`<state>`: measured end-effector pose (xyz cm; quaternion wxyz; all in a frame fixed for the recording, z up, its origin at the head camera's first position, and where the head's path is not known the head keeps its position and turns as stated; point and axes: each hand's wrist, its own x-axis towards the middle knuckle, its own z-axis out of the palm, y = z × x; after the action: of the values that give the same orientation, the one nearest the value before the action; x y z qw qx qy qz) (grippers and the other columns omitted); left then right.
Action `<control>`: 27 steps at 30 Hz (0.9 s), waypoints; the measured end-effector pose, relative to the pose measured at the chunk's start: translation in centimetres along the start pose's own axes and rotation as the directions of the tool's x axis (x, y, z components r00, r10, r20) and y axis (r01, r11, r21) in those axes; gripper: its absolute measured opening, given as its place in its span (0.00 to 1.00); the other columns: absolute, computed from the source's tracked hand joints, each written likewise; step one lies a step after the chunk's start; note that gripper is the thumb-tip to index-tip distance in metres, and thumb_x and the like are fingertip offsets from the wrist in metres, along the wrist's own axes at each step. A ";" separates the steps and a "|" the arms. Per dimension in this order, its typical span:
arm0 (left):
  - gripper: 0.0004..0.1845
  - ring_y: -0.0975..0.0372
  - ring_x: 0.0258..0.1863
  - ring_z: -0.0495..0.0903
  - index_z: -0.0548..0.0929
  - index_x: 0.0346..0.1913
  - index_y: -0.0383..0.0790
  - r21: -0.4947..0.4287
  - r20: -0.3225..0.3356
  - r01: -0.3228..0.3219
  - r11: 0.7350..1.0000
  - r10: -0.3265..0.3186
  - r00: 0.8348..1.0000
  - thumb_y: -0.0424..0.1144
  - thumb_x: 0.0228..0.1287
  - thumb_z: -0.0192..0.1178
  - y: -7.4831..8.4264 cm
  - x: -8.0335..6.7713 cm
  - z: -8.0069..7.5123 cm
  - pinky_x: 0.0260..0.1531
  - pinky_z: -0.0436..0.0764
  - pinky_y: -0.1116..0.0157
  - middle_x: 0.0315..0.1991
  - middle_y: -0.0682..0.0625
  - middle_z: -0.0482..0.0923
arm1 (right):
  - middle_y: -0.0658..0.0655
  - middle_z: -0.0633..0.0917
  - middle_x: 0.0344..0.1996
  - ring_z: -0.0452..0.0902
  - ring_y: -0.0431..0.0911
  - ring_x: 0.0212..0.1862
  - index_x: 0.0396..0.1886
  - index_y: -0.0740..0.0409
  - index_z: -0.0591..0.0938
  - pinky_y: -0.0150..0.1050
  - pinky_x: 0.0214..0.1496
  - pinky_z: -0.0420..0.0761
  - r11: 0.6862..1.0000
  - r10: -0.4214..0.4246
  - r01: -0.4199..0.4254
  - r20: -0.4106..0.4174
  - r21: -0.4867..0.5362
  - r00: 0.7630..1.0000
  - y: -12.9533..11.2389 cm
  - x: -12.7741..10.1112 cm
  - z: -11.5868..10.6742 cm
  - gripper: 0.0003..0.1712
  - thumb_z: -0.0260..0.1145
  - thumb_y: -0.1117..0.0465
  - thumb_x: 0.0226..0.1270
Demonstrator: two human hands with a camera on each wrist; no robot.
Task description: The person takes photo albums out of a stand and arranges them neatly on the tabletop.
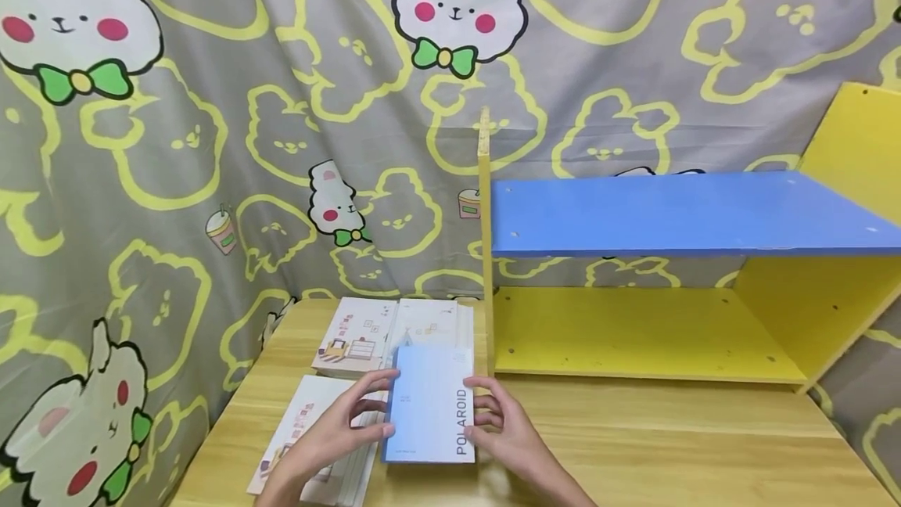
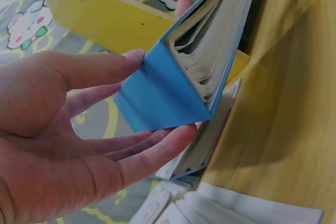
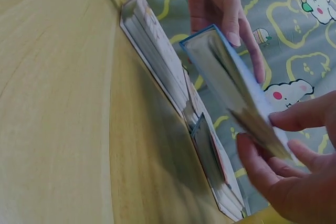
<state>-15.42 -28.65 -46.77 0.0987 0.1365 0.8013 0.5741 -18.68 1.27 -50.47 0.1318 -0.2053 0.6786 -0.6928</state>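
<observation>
Both hands hold a blue photo album (image 1: 431,405) marked POLAROID, raised a little above the table. My left hand (image 1: 345,429) grips its spine side, and in the left wrist view the thumb lies on one edge of the blue spine (image 2: 163,90) with fingers on the other. At the opposite side, my right hand (image 1: 510,429) pinches the album's edge between thumb and fingers, as the right wrist view shows. Loose page edges (image 3: 226,77) show between the covers. Behind and partly under it lie white albums (image 1: 428,315) with printed room drawings.
More white albums lie at the back left (image 1: 355,331) and front left (image 1: 303,413) of the wooden table (image 1: 633,444). A yellow and blue shelf (image 1: 676,213) stands to the right, its side panel close to the albums. A patterned curtain (image 1: 352,116) hangs behind.
</observation>
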 end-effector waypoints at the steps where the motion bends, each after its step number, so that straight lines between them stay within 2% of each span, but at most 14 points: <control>1: 0.38 0.41 0.61 0.74 0.63 0.77 0.42 0.002 -0.001 -0.003 1.000 0.003 1.000 0.36 0.68 0.68 0.0 -0.1 0.0 0.52 0.83 0.58 0.72 0.28 0.62 | 0.65 0.82 0.55 0.81 0.55 0.49 0.71 0.59 0.70 0.36 0.50 0.85 1.000 0.003 -0.003 0.004 -0.005 1.000 0.0 0.0 0.0 0.38 0.71 0.74 0.61; 5: 0.38 0.42 0.60 0.75 0.63 0.77 0.41 0.004 -0.002 0.001 1.000 -0.001 1.000 0.35 0.68 0.68 -0.1 -0.3 0.2 0.54 0.81 0.53 0.71 0.27 0.62 | 0.64 0.83 0.53 0.82 0.54 0.48 0.71 0.58 0.71 0.35 0.49 0.85 1.000 0.022 -0.022 0.010 -0.022 1.000 0.2 -0.2 0.2 0.38 0.71 0.74 0.60; 10: 0.39 0.43 0.61 0.75 0.64 0.77 0.43 0.008 -0.006 0.036 0.999 -0.036 0.999 0.36 0.67 0.69 -0.3 -0.4 0.2 0.59 0.78 0.45 0.72 0.29 0.62 | 0.64 0.84 0.52 0.82 0.55 0.48 0.71 0.59 0.71 0.36 0.49 0.85 0.999 0.029 -0.029 0.011 -0.019 1.000 0.5 -0.4 0.5 0.38 0.71 0.75 0.60; 15: 0.39 0.43 0.62 0.74 0.63 0.78 0.44 0.009 0.001 0.080 0.997 -0.080 0.997 0.38 0.68 0.69 -0.7 -0.6 0.1 0.62 0.74 0.44 0.73 0.31 0.61 | 0.66 0.84 0.53 0.83 0.57 0.50 0.70 0.59 0.71 0.38 0.49 0.86 0.999 0.039 -0.038 0.024 -0.018 0.999 0.6 -0.6 0.6 0.37 0.71 0.74 0.61; 18: 0.40 0.42 0.63 0.73 0.62 0.79 0.42 0.008 0.017 0.082 0.997 -0.083 0.996 0.37 0.68 0.68 -1.1 -0.7 0.1 0.63 0.74 0.42 0.74 0.30 0.59 | 0.66 0.83 0.52 0.83 0.57 0.49 0.70 0.59 0.71 0.38 0.48 0.86 0.998 0.052 -0.051 0.030 -0.035 0.998 0.6 -0.7 0.7 0.37 0.71 0.74 0.61; 23: 0.42 0.39 0.63 0.73 0.60 0.80 0.39 0.019 0.042 0.066 0.998 -0.067 0.997 0.34 0.67 0.69 -1.8 -0.8 0.2 0.62 0.74 0.41 0.73 0.26 0.59 | 0.63 0.85 0.45 0.84 0.55 0.43 0.68 0.61 0.72 0.39 0.42 0.88 0.997 0.077 -0.077 0.036 -0.008 0.996 0.7 -0.7 0.9 0.36 0.71 0.75 0.59; 27: 0.43 0.39 0.64 0.73 0.59 0.80 0.39 0.010 0.047 0.090 0.996 -0.090 0.995 0.33 0.66 0.69 -2.2 -0.8 0.4 0.63 0.72 0.40 0.72 0.26 0.62 | 0.64 0.86 0.42 0.85 0.54 0.39 0.67 0.62 0.72 0.40 0.40 0.88 0.996 0.087 -0.088 0.027 0.020 0.996 1.0 -0.6 1.0 0.36 0.71 0.76 0.58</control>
<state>-14.72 -29.21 -48.98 0.1430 0.1142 0.8062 0.5626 -17.75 0.58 -51.53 0.1731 -0.1830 0.6776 -0.6909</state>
